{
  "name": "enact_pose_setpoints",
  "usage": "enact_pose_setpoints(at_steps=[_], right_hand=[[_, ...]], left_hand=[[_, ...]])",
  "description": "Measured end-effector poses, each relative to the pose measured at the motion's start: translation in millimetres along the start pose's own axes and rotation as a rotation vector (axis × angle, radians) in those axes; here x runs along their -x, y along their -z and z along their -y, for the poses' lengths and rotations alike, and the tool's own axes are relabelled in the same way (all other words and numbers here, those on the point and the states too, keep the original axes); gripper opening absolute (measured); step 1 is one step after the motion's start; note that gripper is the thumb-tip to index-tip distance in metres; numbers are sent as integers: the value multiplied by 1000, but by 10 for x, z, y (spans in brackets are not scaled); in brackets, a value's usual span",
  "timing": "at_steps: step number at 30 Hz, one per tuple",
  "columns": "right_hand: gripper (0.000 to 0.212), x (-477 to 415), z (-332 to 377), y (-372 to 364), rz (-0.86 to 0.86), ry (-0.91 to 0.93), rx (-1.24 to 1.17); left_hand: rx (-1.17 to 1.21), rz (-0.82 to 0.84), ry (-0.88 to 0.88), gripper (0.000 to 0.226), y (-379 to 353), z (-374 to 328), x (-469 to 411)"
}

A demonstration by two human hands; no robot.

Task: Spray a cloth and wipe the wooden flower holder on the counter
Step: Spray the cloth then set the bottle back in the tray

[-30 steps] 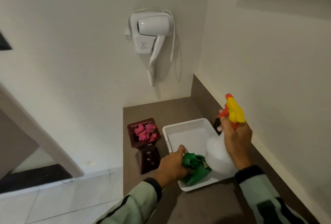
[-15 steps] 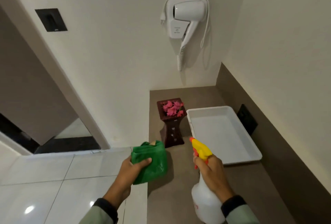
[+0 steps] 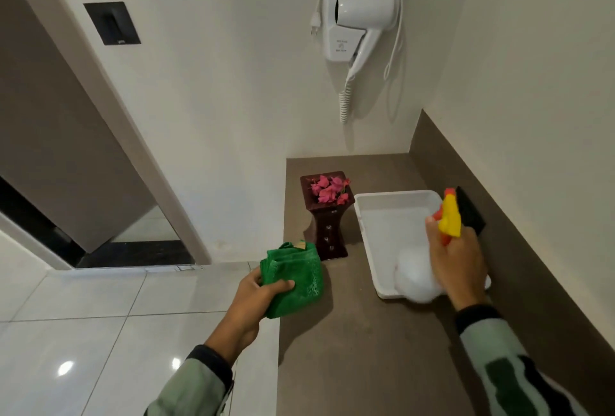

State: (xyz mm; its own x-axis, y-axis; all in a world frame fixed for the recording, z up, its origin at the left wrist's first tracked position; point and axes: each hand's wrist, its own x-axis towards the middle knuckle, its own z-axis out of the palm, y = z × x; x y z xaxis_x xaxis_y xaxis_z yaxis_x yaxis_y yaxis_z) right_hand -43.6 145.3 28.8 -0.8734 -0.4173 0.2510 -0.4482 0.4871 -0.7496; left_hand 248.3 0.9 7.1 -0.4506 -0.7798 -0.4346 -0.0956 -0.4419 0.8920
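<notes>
A dark wooden flower holder (image 3: 327, 226) with pink flowers (image 3: 327, 190) in its top stands upright on the brown counter (image 3: 359, 342), near the counter's left edge. My left hand (image 3: 258, 296) grips a folded green cloth (image 3: 294, 277) just in front and left of the holder, apart from it. My right hand (image 3: 457, 261) holds a white spray bottle (image 3: 416, 277) with a yellow and orange head by its neck, over the near end of the white tray (image 3: 369, 236).
The white tray lies on the counter right of the holder. A black plate (image 3: 469, 211) sits on the brown backsplash behind the bottle. A white hairdryer (image 3: 361, 24) hangs on the wall above. White floor tiles (image 3: 100, 332) and a doorway lie left.
My right hand has carried the spray bottle from in front of the cloth rightward, over the tray. The cloth has stayed in my left hand near the holder.
</notes>
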Motion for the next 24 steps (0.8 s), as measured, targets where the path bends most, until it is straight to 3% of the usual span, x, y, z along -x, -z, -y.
enact_pose_setpoints(at_steps=[4, 12, 15, 17, 18, 21, 22, 24], right_hand=[[41, -393, -214, -72, 98, -94, 35], [34, -615, -421, -97, 117, -339, -109], [60, -436, -340, 81, 45, -348, -127], [68, -135, -167, 203, -25, -227, -268], [66, 62, -43, 241, 79, -137, -346], [79, 650, 339, 109, 809, 93, -239], [84, 790, 403, -4, 928, 153, -202], [72, 947, 450, -215, 918, 163, -291]], left_hand=[[-24, 20, -36, 30, -70, 12, 30], [-155, 129, -102, 24, -79, -15, 93], [-256, 248, -127, 22, -37, -63, 92], [-318, 325, -140, 24, -20, -138, 89], [-357, 365, -147, 23, -20, -189, 80], [-474, 534, -161, 18, -72, -371, 3], [-512, 588, -170, 20, -108, -441, -28], [-616, 671, -233, 23, -205, -570, -92]])
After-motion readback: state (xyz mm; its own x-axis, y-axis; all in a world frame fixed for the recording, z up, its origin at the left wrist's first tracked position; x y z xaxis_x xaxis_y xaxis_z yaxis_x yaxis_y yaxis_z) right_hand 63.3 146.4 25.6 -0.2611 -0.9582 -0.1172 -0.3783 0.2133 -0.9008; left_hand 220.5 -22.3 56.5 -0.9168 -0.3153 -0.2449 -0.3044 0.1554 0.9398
